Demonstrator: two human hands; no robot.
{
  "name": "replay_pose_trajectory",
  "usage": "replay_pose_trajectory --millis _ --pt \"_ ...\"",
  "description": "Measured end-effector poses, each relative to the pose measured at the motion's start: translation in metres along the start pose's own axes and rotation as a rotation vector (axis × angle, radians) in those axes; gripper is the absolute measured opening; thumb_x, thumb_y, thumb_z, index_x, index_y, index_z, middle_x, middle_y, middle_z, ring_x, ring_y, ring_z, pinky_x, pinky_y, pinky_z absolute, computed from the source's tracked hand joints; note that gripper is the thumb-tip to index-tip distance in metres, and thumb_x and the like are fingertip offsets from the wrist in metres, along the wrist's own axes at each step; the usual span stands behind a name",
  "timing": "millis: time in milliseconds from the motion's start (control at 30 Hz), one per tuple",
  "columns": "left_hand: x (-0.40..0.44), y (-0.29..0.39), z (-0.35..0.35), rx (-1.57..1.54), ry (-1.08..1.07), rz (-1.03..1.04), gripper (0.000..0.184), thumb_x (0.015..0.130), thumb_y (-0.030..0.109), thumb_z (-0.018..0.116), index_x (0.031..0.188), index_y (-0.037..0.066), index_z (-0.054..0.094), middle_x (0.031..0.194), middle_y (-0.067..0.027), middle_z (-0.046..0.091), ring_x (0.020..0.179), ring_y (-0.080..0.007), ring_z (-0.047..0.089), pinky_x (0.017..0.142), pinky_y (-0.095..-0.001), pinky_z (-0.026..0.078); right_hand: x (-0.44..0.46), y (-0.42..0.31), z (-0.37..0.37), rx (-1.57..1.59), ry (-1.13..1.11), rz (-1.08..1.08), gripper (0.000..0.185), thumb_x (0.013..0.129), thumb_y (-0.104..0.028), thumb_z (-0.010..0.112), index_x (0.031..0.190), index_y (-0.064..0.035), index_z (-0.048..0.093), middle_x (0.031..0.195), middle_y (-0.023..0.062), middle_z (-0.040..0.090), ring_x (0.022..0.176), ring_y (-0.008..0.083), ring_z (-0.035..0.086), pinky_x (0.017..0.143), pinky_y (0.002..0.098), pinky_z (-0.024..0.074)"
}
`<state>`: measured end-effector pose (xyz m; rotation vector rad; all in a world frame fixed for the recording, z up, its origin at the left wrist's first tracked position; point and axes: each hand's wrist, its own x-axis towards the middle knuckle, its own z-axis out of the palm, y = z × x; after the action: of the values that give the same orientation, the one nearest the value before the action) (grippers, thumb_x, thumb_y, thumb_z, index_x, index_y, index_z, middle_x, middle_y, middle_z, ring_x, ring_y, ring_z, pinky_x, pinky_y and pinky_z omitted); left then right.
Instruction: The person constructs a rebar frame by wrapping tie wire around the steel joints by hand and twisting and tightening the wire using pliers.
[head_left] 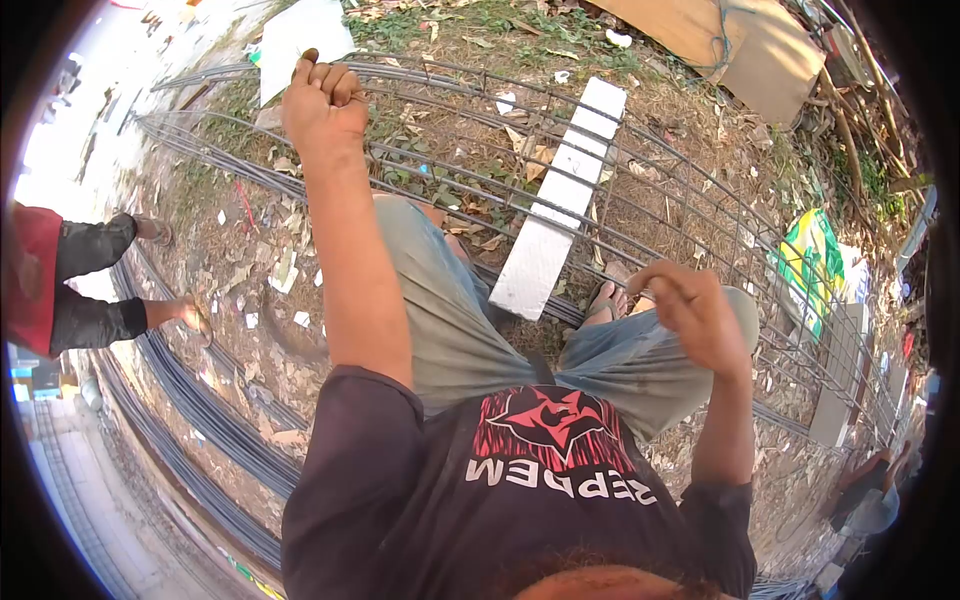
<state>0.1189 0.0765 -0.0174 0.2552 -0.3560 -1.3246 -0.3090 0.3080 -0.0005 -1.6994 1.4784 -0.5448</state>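
Note:
My left hand [328,95] is raised at the upper left with its fingers curled in, near the end of a rebar cage; what it pinches, if anything, is too small to make out. My right hand [692,308] hovers above my bent knee, its index finger extended and the fingers apart, with nothing visible in it. Between the two hands runs the long cage of thin steel bars [470,187]. Under its bars a white block [562,205] lies on the ground, slanting between my feet.
A person in a red shirt [32,275] stands at the far left beside bundles of long bars [190,395]. Cardboard [770,85] lies at the top right, a green and yellow bag [812,262] at the right. Another person [868,505] is at the lower right.

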Motion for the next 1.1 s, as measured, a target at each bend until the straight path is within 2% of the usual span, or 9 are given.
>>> replay_pose_trajectory --millis 100,167,300,367,467,567,667,767,1100 --pt "-0.010 -0.020 0.050 0.133 0.017 0.047 0.020 0.112 0.018 0.043 0.105 0.002 0.053 0.064 0.0041 0.023 0.052 -0.0084 0.019 0.044 -0.0255 0.022 0.015 0.005 -0.037 -0.381 0.372 -0.080 0.031 0.108 -0.027 0.053 0.113 -0.0033 0.072 0.086 0.0120 0.070 0.082 0.0270 0.069 0.074 0.0386 0.0512" --pt "0.001 -0.033 0.063 0.143 -0.241 -0.063 0.022 0.111 0.022 0.047 0.108 0.003 0.058 0.064 0.0001 0.047 0.056 -0.0085 0.044 0.049 -0.0258 0.038 0.035 0.008 -0.055 -0.936 0.635 -0.385 0.034 0.108 -0.031 0.054 0.118 -0.0020 0.071 0.100 0.0141 0.073 0.095 0.0265 0.070 0.084 0.0374 0.0517" --pt "-0.056 -0.094 0.202 0.430 -0.197 0.068 0.014 0.109 0.014 0.045 0.106 0.004 0.054 0.086 -0.0092 0.066 0.073 -0.0205 0.067 0.061 -0.0275 0.052 0.090 -0.084 -0.043 -0.148 0.639 -0.550 0.037 0.105 -0.032 0.059 0.126 -0.0025 0.068 0.121 0.0132 0.071 0.108 0.0337 0.067 0.102 0.0411 0.0489" --pt "-0.052 -0.094 0.212 0.401 -0.376 0.061 0.016 0.109 0.015 0.048 0.111 0.002 0.058 0.100 -0.0131 0.072 0.090 -0.0231 0.071 0.075 -0.0311 0.055 0.129 -0.125 -0.024 0.254 0.392 -0.631 0.033 0.102 -0.033 0.060 0.124 -0.0103 0.072 0.117 0.0122 0.074 0.103 0.0362 0.068 0.095 0.0451 0.0530" --pt "-0.025 -0.077 0.218 0.541 -0.449 0.067 0.020 0.107 0.016 0.054 0.113 0.001 0.065 0.108 -0.0128 0.075 0.097 -0.0220 0.072 0.085 -0.0350 0.054 0.170 -0.170 -0.027 0.519 0.327 -0.511 0.025 0.101 -0.023 0.064 0.110 -0.0041 0.076 0.082 0.0020 0.065 0.068 0.0141 0.055 0.061 0.0291 0.0412" --pt "0.033 -0.045 0.169 0.744 -0.441 0.132 0.022 0.105 0.019 0.059 0.109 0.002 0.072 0.105 -0.0072 0.076 0.100 -0.0192 0.071 0.090 -0.0359 0.052 0.227 -0.185 -0.051 0.065 0.534 -0.597 0.022 0.099 -0.020 0.064 0.107 -0.0056 0.079 0.074 0.0023 0.068 0.060 0.0131 0.059 0.054 0.0278 0.0449" --pt "0.073 -0.042 0.095 1.004 -0.496 0.114 0.029 0.105 0.029 0.060 0.111 0.002 0.070 0.091 -0.0066 0.074 0.084 -0.0155 0.068 0.075 -0.0333 0.055 0.287 -0.178 -0.061 -0.400 0.387 -0.585 0.033 0.107 -0.030 0.057 0.120 -0.0083 0.077 0.098 0.0000 0.076 0.093 0.0100 0.068 0.079 0.0341 0.0512" --pt "0.119 -0.014 0.030 1.593 -0.466 -0.225 0.043 0.101 0.043 0.066 0.118 0.004 0.074 0.109 -0.0102 0.078 0.101 -0.0197 0.073 0.089 -0.0364 0.059 0.356 -0.168 -0.042 -0.922 0.615 -0.686 0.027 0.102 -0.030 0.059 0.111 -0.0154 0.080 0.079 0.0068 0.076 0.070 0.0208 0.071 0.066 0.0401 0.0522" --pt "0.252 -0.055 -0.187 2.344 -0.223 -0.213 0.029 0.090 0.026 0.073 0.112 0.010 0.080 0.108 -0.0186 0.077 0.104 -0.0366 0.073 0.091 -0.0483 0.058 0.605 -0.063 0.103 -0.985 0.121 -0.574 0.028 0.094 -0.018 0.059 0.108 -0.0261 0.081 0.101 0.0116 0.077 0.093 0.0331 0.073 0.083 0.0474 0.0584"
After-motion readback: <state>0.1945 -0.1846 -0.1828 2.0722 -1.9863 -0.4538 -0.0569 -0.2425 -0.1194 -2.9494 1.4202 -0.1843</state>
